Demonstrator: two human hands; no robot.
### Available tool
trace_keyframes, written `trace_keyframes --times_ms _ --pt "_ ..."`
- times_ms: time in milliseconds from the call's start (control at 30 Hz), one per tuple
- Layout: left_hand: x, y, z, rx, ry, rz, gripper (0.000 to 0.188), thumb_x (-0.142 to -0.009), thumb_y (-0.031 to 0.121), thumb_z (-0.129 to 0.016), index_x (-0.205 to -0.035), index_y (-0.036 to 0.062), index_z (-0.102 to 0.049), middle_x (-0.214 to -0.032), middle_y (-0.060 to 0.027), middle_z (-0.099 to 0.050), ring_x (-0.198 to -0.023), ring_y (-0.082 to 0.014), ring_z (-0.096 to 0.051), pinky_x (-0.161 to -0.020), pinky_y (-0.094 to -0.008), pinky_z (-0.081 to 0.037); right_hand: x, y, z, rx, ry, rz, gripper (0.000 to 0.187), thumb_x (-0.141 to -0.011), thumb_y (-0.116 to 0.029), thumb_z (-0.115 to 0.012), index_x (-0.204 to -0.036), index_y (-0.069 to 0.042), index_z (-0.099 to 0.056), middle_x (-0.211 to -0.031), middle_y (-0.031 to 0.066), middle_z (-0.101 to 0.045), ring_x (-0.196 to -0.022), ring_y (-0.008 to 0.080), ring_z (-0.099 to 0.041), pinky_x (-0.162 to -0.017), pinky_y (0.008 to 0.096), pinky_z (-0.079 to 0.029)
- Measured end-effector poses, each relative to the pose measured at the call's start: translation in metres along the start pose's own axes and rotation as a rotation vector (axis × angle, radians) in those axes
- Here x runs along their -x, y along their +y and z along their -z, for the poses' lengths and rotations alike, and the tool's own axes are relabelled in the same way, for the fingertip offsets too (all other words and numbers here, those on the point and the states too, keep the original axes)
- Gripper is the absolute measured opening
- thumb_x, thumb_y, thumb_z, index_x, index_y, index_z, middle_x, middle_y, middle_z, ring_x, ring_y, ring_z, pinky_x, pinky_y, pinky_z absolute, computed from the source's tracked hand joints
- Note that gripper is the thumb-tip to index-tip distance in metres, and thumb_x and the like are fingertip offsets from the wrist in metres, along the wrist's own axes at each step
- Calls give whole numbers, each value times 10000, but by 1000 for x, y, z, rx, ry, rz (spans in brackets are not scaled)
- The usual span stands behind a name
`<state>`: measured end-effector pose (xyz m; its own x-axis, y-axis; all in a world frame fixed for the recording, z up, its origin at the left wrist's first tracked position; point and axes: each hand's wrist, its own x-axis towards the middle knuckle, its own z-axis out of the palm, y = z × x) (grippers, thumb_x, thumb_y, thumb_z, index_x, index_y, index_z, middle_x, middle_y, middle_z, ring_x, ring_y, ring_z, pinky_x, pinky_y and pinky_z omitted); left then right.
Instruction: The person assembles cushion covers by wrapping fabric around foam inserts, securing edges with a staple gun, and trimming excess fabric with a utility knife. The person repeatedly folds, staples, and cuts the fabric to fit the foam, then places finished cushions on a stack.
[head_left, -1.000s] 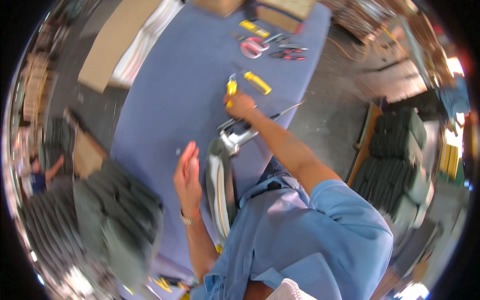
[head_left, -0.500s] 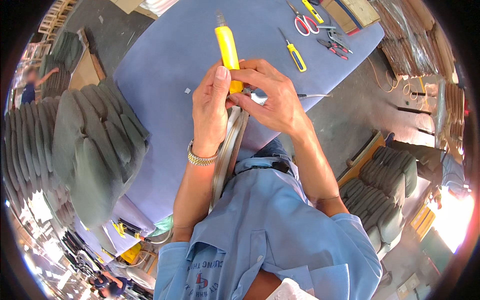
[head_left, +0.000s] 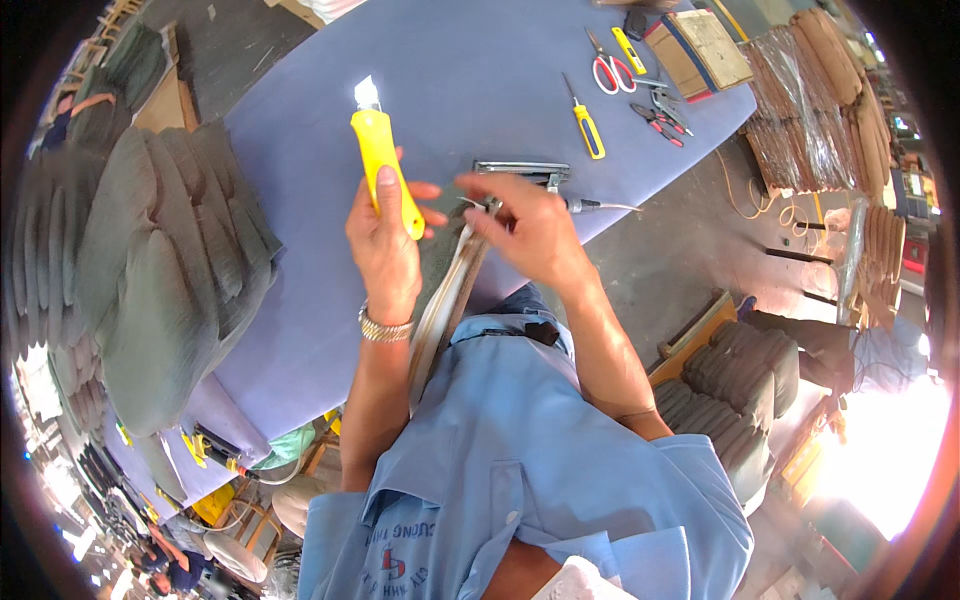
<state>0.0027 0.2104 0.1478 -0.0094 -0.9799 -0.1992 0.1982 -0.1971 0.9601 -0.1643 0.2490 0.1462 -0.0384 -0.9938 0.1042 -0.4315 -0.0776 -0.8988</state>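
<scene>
My left hand (head_left: 383, 235) is closed around the handle of a yellow utility knife (head_left: 378, 160), whose blade end points away and catches bright light. Just to its right, my right hand (head_left: 530, 225) is slightly blurred, its thumb and fingers curled at the top end of a long pale strip with a brown edge (head_left: 447, 290). The strip runs down between my forearms toward my waist. Beyond my right fingers lies a metal staple gun (head_left: 525, 168) with a thin hose on the blue table (head_left: 290, 300); my hand partly hides it.
On the table's far right lie a yellow screwdriver (head_left: 588, 130), red-handled scissors (head_left: 612, 74), pliers (head_left: 657, 123), another yellow knife (head_left: 628, 48) and a cardboard box (head_left: 700, 55). Dark grey cushions (head_left: 165, 270) are stacked at left, more cushions (head_left: 735, 400) at right. Other people work in the background.
My hands have parted. The left has carried the knife away to the left, while the right stays by the strip's end. The staple gun now shows more.
</scene>
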Motion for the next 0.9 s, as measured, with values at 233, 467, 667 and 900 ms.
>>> trace_keyframes --times_ms 233,467,667,900 --pt "17 11 9 -160 -122 -43 261 -1054 204 -603 -1188 -18 -573 -1131 -135 -739 -847 -158 -727 -720 -264 -564 44 44 -13 41 3 -375 214 -854 -199 -762 -922 -34 -643 -802 115 -693 -685 265 -682 -643 406 -543" --pt "38 -19 -6 -265 -228 -34 263 -1056 140 -555 -1283 7 -544 -1138 -90 -715 -718 -74 -635 -648 -225 -518 32 52 -33 127 205 -262 316 -880 -231 -733 -1047 -42 -542 -825 150 -666 -741 359 -704 -657 471 -549" --pt "50 -32 -11 -471 -345 -174 325 -1052 109 -539 -1358 1 -541 -1105 -89 -714 -716 -92 -629 -658 -248 -531 27 56 -43 230 254 -151 275 -883 -221 -723 -1079 -91 -579 -954 140 -664 -787 388 -693 -665 486 -558" --pt "33 -46 11 -791 -260 -449 460 -1055 130 -559 -1503 66 -478 -1025 -109 -733 -654 -116 -648 -621 -289 -551 26 72 -48 -3 318 -279 143 -967 -170 -662 -1021 -43 -626 -811 131 -669 -705 223 -669 -651 367 -530"
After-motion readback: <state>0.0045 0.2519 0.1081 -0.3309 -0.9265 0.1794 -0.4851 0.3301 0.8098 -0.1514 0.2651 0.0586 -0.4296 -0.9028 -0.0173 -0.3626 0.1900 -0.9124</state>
